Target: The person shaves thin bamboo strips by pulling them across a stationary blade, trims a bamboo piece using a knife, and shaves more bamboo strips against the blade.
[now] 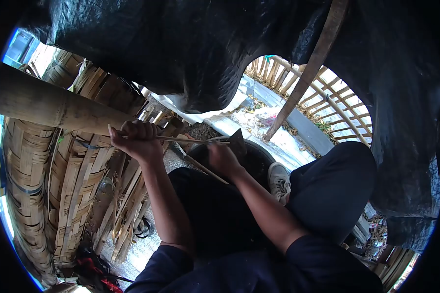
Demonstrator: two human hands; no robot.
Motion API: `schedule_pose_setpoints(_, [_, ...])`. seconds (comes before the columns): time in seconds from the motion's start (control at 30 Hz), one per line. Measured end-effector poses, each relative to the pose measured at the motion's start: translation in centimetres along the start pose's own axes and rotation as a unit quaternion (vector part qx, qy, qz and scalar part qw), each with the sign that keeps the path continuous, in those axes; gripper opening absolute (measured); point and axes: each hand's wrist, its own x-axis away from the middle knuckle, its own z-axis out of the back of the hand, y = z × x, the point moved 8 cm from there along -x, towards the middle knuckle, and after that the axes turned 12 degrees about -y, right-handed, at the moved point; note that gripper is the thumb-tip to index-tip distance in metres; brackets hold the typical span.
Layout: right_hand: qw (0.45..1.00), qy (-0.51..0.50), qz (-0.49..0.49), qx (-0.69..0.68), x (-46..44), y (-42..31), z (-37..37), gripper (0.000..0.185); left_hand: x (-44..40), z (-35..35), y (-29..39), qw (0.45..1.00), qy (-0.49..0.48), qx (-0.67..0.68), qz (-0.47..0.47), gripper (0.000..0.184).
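Note:
My left hand [139, 139] is closed around one end of a thin, pale bamboo strip [193, 140], thumb pointing up. The strip runs to the right, above my right hand [223, 158]. That hand is blurred and looks curled into a fist; what its fingers hold is hidden. Just beyond it shows a dark, pointed flat piece [237, 144], perhaps a blade, but its link to the hand is unclear. A second bamboo strip [208, 169] slants below the hands. Behind them is a round black container [260, 155].
A thick bamboo pole [58, 105] crosses at left, above rolled woven bamboo mats [29, 171]. Black plastic sheeting [181, 44] hangs overhead, with a slanting wooden slat [308, 73] in front. A bamboo lattice [335, 105] stands outside. My shoe [279, 181] rests beside the container.

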Motion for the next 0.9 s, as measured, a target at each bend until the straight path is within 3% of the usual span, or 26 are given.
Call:
schedule_pose_setpoints(0.03, [0.996, 0.000, 0.010, -0.087, -0.1, -2.9, 1.7, 0.017, 0.0, 0.0, 0.0, 1.000, 0.018, -0.010, 0.002, 0.058])
schedule_pose_setpoints(0.17, [0.995, 0.012, 0.048, -0.090, 0.9, -1.8, 1.4, 0.017, 0.3, 0.2, -0.1, 0.998, 0.052, -0.020, 0.016, 0.058])
schedule_pose_setpoints(0.23, [0.994, 0.009, -0.113, 0.005, 2.8, 7.2, -1.2, 0.013, 0.3, 0.4, -0.2, 0.999, 0.035, -0.011, 0.017, 0.058])
schedule_pose_setpoints(0.3, [0.993, 0.009, -0.103, 0.050, 1.6, 9.0, -4.2, 0.014, 0.2, 0.1, -0.4, 1.000, 0.017, -0.001, 0.021, 0.058])
schedule_pose_setpoints(0.37, [0.991, 0.004, -0.096, 0.097, 0.6, 5.7, -3.3, 0.016, 0.2, -0.8, -0.7, 1.000, -0.015, -0.008, 0.014, 0.058])
schedule_pose_setpoints(0.43, [0.994, 0.018, 0.028, -0.101, 0.5, -4.3, 2.8, 0.022, -0.1, -0.7, -0.7, 1.000, 0.007, -0.017, 0.013, 0.058])
schedule_pose_setpoints(0.57, [0.994, -0.022, 0.014, -0.108, 1.4, 1.1, 0.4, 0.023, 0.2, -0.3, -0.4, 0.999, 0.027, -0.030, 0.009, 0.059])
schedule_pose_setpoints(0.63, [0.985, 0.009, -0.168, -0.028, 3.6, 10.2, -1.9, 0.019, 0.2, -0.2, -0.5, 1.000, -0.003, -0.013, 0.012, 0.059])
schedule_pose_setpoints(0.67, [0.986, 0.011, -0.167, -0.027, 3.0, 9.8, -1.9, 0.019, 0.1, -0.4, -0.7, 0.999, -0.031, 0.004, 0.018, 0.059])
schedule_pose_setpoints(0.73, [0.992, 0.003, -0.018, 0.124, 0.9, 5.3, -2.2, 0.017, 0.1, -0.6, -0.8, 1.000, -0.017, -0.004, 0.017, 0.059])
schedule_pose_setpoints(0.77, [0.992, 0.001, -0.019, 0.125, 0.4, 2.5, -1.1, 0.017, 0.3, -0.4, -0.8, 1.000, -0.001, -0.012, 0.019, 0.059])
schedule_pose_setpoints(0.83, [0.996, 0.013, 0.051, -0.078, 0.0, -4.4, 2.6, 0.021, 0.1, -0.4, -0.8, 1.000, 0.009, -0.020, 0.017, 0.059])
schedule_pose_setpoints(0.9, [0.996, 0.015, 0.018, -0.091, 0.6, -1.8, 1.5, 0.021, 0.1, -0.2, -0.5, 0.999, 0.014, -0.028, 0.012, 0.059])
